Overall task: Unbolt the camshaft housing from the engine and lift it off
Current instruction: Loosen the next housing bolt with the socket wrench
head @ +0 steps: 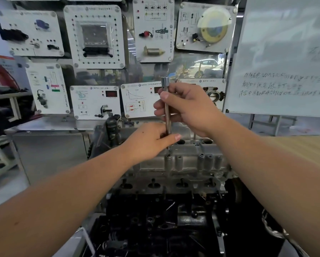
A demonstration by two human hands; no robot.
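Head view: camshaft housing (183, 162) sat on top of the engine (164, 219). I held the extension bar (167, 108) upright over a bolt (168, 156) on its near edge; right hand (185, 108) gripped the shaft high, left hand (151, 140) pinched it low.

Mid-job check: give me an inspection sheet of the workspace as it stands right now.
Surface: engine on a stand; nothing loose seen on top.
Job's things: camshaft housing seated on the engine; long socket tool upright on a front-edge bolt.
Clutter: nothing seen.
Hands: right hand grips the upper shaft; left hand pinches it low.
Cables: nothing seen.
Surroundings: training panels behind; whiteboard to the right.
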